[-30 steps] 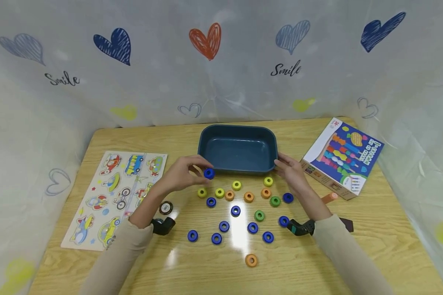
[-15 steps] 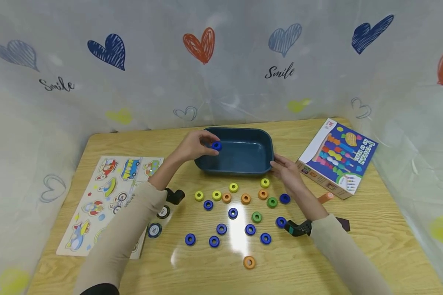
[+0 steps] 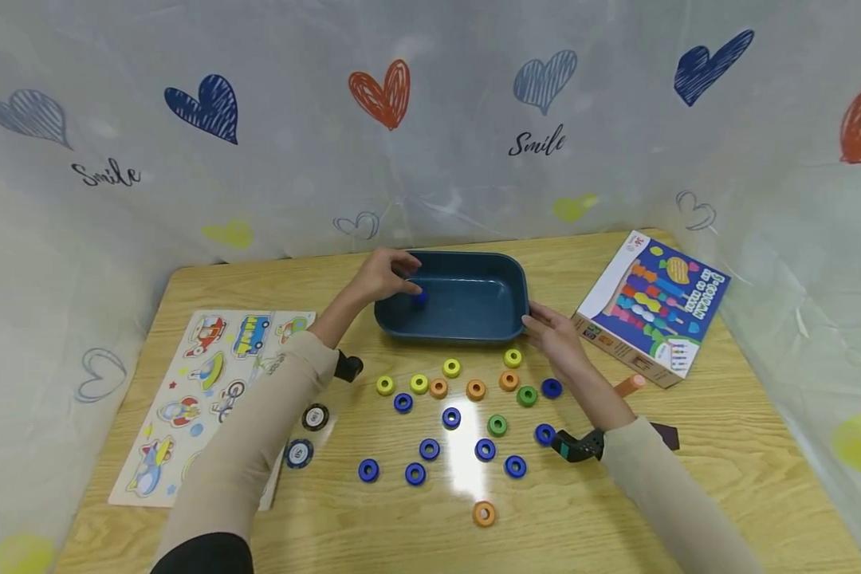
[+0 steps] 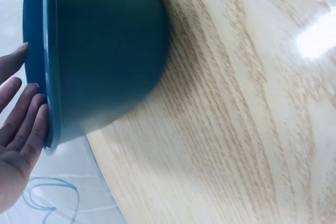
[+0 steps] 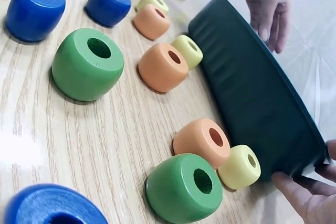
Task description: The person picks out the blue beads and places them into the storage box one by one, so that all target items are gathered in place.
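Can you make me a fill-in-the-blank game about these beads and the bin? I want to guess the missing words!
1. The bead in the dark teal bin, by the person's left hand, is ____.
2. Exactly ____ green beads lie on the table.
3. From where the person sits, the printed box lies to the ____ of the bin.
4. In the head view, the lone bead nearest the bottom edge is ____.

Missing words: blue, two, right, orange.
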`<action>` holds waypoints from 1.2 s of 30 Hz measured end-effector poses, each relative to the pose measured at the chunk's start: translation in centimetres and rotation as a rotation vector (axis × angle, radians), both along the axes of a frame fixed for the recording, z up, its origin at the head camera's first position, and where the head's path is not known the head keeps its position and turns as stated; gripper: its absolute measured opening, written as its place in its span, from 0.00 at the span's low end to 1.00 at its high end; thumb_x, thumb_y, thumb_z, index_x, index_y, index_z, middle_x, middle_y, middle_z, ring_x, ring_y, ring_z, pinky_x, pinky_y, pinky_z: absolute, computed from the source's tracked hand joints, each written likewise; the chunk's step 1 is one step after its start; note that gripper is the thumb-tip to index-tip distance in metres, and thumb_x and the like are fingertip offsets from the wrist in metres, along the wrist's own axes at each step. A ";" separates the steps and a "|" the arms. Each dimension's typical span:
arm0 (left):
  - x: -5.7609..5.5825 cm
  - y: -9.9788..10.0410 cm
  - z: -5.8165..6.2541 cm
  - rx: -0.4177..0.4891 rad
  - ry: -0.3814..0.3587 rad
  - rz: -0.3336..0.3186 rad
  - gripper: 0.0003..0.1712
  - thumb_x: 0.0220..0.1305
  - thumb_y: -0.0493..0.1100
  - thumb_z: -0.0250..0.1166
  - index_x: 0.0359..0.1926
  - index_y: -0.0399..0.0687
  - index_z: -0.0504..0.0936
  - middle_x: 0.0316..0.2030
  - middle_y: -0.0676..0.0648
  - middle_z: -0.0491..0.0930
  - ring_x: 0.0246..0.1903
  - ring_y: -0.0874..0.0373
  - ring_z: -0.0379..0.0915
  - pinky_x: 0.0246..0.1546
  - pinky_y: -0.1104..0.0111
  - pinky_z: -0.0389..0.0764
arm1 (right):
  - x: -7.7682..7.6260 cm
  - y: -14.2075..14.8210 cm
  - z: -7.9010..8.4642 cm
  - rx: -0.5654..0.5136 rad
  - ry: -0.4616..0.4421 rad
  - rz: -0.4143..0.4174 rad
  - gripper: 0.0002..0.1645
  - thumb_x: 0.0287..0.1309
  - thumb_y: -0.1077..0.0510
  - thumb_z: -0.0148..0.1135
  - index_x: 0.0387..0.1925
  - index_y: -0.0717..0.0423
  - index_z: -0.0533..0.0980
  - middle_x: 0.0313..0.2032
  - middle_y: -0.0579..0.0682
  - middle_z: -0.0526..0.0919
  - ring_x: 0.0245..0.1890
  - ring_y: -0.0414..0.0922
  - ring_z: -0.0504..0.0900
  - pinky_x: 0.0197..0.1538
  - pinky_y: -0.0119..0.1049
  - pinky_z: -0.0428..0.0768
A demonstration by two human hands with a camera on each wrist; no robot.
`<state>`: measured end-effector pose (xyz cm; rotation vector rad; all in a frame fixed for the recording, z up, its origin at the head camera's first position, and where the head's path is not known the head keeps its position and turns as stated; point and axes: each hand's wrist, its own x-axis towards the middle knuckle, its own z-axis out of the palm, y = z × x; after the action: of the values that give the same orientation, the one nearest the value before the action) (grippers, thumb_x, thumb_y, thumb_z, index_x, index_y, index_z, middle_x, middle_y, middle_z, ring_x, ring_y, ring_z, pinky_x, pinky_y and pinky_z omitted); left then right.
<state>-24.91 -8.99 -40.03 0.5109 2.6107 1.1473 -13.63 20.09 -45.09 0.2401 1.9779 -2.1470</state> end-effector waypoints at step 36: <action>20.2 -9.1 -3.0 0.310 -0.085 -0.062 0.23 0.47 0.39 0.74 0.47 0.43 0.80 0.43 0.44 0.79 0.41 0.47 0.75 0.40 0.56 0.78 | 0.1 -0.1 0.3 -0.017 0.009 -0.014 0.30 0.67 0.63 0.47 0.67 0.69 0.53 0.64 0.66 0.57 0.61 0.58 0.63 0.58 0.44 0.68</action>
<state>-4.69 -18.06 -43.00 0.5839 2.3391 1.5264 -13.57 19.95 -44.77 0.2428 1.9684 -2.1761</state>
